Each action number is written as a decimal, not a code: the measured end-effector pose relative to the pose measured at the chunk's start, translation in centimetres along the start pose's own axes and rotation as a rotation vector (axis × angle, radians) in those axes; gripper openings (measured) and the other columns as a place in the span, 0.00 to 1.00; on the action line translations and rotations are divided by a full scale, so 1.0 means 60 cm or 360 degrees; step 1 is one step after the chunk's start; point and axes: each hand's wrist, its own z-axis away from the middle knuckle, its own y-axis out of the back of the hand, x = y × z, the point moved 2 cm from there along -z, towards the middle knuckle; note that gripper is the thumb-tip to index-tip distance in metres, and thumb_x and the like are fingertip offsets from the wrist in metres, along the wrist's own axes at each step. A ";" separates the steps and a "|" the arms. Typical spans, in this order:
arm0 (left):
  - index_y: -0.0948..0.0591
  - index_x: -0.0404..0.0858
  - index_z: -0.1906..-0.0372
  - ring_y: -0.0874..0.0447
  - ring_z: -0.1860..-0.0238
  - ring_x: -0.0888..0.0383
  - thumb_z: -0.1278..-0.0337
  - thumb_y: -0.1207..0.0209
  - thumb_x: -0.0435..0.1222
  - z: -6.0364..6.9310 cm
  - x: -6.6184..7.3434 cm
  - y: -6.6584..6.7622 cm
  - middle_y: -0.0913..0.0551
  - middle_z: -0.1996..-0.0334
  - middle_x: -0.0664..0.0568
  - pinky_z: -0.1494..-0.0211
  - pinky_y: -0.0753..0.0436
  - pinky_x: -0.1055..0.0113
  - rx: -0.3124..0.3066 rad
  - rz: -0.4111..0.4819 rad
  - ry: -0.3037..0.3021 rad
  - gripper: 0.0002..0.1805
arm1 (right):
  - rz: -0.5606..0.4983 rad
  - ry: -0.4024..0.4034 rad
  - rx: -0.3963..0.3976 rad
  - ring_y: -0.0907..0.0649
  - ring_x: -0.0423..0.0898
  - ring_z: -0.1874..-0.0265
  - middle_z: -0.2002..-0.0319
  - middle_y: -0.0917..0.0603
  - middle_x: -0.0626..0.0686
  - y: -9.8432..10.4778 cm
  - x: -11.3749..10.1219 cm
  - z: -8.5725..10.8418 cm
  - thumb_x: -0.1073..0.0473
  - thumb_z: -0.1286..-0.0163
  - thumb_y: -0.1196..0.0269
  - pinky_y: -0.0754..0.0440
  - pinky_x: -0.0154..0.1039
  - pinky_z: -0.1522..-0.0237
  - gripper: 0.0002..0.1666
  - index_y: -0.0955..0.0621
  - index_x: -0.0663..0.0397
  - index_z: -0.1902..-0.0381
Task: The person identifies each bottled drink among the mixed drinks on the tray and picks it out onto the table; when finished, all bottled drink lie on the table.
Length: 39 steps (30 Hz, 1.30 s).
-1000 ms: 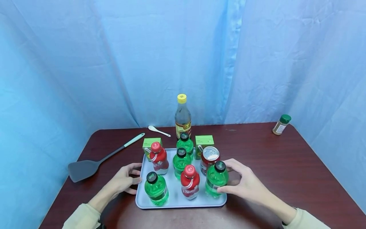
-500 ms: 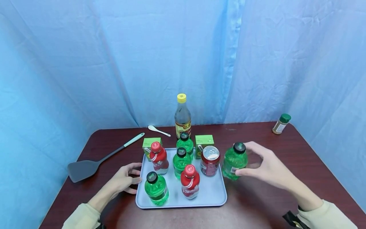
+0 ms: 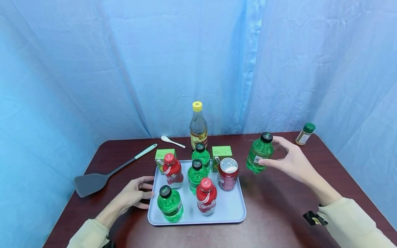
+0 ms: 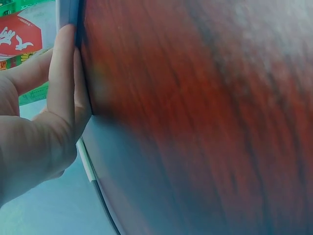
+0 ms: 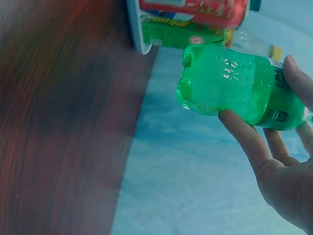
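Green bottle [image 3: 260, 156], up over the bench [image 3: 279, 210], just past the right side of the tray [image 3: 229, 213]. Pinched in the right hand [image 3: 293, 160], thumb [image 5: 299, 83] on one side, fingers [image 5: 249, 139] on the other, likely for a firm hold. Cap [image 3: 266, 137] up, maybe so as not to spill. At the tray's left edge, a touch from the left hand [image 3: 134, 195], fingers loosely bent, perhaps to stop sliding. On the tray, a can [image 3: 227, 177] and more bottles [image 3: 170, 205], standing, likely so as not to roll.

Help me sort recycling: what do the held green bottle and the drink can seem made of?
Green bottle: probably plastic, glossy and translucent, with a lobed base. Drink can: metal, likely aluminium; its ring-pull lid shines silvery.
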 end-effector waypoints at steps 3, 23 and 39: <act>0.31 0.34 0.29 0.13 0.60 0.49 0.41 0.33 0.27 -0.001 -0.001 0.002 0.22 0.47 0.37 0.66 0.11 0.48 -0.0009 0.0022 0.0028 0.35 | 0.0050 -0.0043 0.0012 0.21 0.41 0.53 0.48 0.17 0.43 -0.006 0.017 -0.014 0.50 0.45 0.20 0.18 0.35 0.60 0.42 0.23 0.37 0.34; 0.27 0.33 0.33 0.13 0.62 0.51 0.47 0.28 0.29 -0.013 -0.003 0.004 0.20 0.51 0.39 0.63 0.11 0.50 0.0025 0.0062 0.0064 0.35 | 0.0071 -0.0109 -0.0027 0.18 0.57 0.45 0.42 0.18 0.57 -0.029 0.104 -0.055 0.45 0.40 0.24 0.15 0.44 0.52 0.47 0.29 0.52 0.27; 0.26 0.32 0.35 0.13 0.64 0.50 0.47 0.29 0.26 -0.010 -0.001 0.005 0.18 0.53 0.39 0.65 0.11 0.51 0.0057 0.0026 0.0066 0.33 | 0.0032 -0.0177 -0.0035 0.20 0.58 0.41 0.38 0.21 0.60 -0.049 0.132 -0.055 0.44 0.37 0.26 0.19 0.59 0.45 0.49 0.33 0.53 0.25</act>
